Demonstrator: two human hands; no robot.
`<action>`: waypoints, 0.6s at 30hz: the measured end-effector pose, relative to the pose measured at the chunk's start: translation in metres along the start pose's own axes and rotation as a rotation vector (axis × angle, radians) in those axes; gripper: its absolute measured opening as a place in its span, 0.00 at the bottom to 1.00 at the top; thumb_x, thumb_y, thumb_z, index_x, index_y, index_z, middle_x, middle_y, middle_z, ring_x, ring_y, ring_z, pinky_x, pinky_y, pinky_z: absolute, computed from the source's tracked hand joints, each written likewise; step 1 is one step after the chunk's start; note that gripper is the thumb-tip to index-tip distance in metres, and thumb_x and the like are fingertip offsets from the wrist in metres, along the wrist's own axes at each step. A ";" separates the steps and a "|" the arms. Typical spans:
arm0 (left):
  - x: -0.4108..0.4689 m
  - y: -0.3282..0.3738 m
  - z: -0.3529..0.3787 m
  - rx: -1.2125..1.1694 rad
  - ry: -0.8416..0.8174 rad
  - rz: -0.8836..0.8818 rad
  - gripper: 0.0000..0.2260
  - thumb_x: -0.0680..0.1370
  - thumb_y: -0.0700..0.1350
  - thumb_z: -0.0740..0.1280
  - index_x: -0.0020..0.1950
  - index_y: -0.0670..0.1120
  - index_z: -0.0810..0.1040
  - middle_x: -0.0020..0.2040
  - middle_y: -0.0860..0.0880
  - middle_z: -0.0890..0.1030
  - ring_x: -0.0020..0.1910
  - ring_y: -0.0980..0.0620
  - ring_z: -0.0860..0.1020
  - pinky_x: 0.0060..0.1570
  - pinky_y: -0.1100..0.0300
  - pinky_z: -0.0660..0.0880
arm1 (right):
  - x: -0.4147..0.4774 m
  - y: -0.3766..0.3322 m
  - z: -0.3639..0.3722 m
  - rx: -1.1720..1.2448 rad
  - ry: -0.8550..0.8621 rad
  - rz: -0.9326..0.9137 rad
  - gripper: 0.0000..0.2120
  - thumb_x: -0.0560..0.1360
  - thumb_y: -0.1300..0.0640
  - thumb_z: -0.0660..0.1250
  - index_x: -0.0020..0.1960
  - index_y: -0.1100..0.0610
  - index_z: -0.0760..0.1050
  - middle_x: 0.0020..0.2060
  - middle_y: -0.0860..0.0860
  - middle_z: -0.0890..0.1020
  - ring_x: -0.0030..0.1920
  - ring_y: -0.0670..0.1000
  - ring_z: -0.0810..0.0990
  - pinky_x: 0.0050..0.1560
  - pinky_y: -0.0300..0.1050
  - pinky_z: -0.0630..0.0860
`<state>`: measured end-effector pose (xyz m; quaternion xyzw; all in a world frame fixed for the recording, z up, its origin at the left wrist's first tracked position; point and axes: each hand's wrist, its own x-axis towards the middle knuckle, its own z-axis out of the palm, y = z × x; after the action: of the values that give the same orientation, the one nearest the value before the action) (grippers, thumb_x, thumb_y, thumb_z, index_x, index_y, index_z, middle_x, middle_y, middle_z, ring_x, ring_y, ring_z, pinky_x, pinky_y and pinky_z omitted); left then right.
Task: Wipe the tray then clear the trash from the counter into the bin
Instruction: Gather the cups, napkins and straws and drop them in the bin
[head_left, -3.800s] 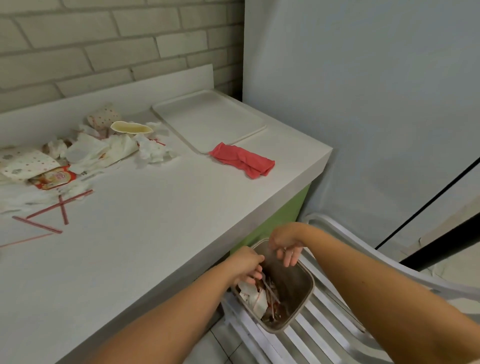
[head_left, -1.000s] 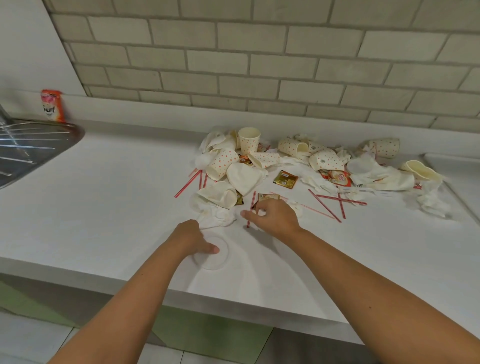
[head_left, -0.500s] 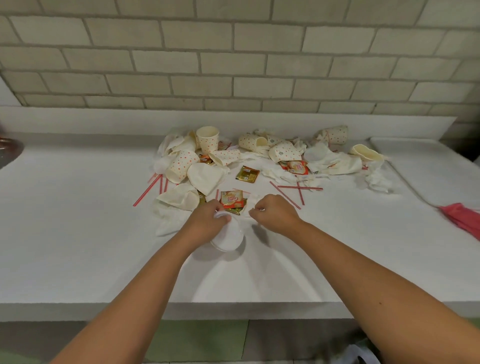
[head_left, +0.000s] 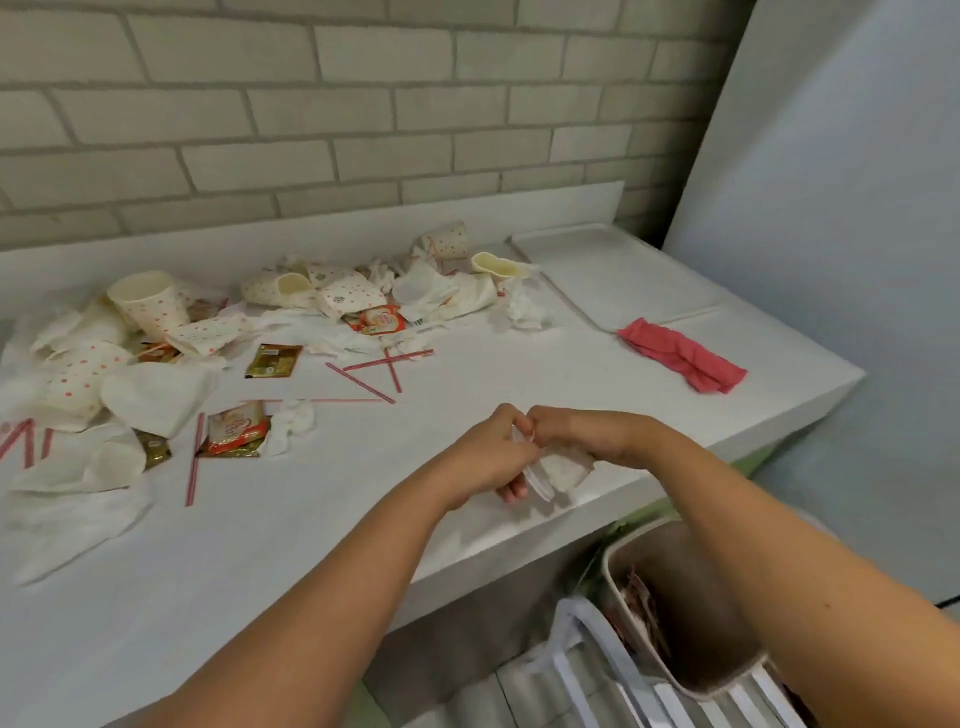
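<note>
Left hand and right hand meet over the near right part of the surface, knuckles touching. Left fingers are curled on a thin clear lid. Right fingers are clamped on a crumpled white napkin. Both items are just above the surface. The bin is below and to the right, on a white slatted chair.

Handling, as a guess: the lid is light, flexy and slick, so pinch it at the rim. The napkin is soft and weightless, so bunch it anywhere. The trash pile on the far left (dotted cups, sachets, red stirrers, tissues) looks light too, and the stirrers are likely to slip out of a loose grab.

The tray is far right, with a pink cloth just beside its near edge.

Hard to see: the right fingertips are tucked under the hand. The lid is blurred, so the exact grip is unclear. The right forearm covers the bin's right side. The left end of the pile is cut off.
</note>
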<state>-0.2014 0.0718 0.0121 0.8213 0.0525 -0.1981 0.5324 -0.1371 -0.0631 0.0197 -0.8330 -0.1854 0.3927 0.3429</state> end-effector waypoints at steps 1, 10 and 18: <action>0.006 0.007 0.014 0.000 -0.054 0.005 0.12 0.78 0.42 0.60 0.61 0.46 0.66 0.38 0.43 0.78 0.30 0.51 0.75 0.34 0.60 0.75 | -0.012 0.012 -0.008 -0.016 -0.009 0.023 0.16 0.63 0.50 0.60 0.49 0.54 0.68 0.42 0.50 0.74 0.41 0.49 0.73 0.40 0.41 0.68; 0.044 0.029 0.142 0.215 -0.320 0.022 0.16 0.77 0.40 0.60 0.64 0.42 0.66 0.33 0.46 0.77 0.28 0.54 0.75 0.37 0.61 0.77 | -0.074 0.137 -0.046 -0.181 0.065 0.337 0.20 0.71 0.60 0.69 0.61 0.54 0.73 0.57 0.51 0.74 0.61 0.56 0.72 0.62 0.50 0.69; 0.084 -0.014 0.208 0.272 -0.289 -0.089 0.23 0.77 0.39 0.61 0.71 0.43 0.61 0.52 0.43 0.75 0.38 0.48 0.80 0.41 0.55 0.79 | -0.071 0.227 -0.024 -0.235 0.332 0.472 0.28 0.70 0.56 0.70 0.68 0.55 0.66 0.63 0.56 0.73 0.58 0.53 0.75 0.58 0.46 0.74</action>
<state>-0.1850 -0.1190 -0.1057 0.8456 -0.0152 -0.3424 0.4093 -0.1540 -0.2723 -0.0948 -0.9397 0.0277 0.2958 0.1691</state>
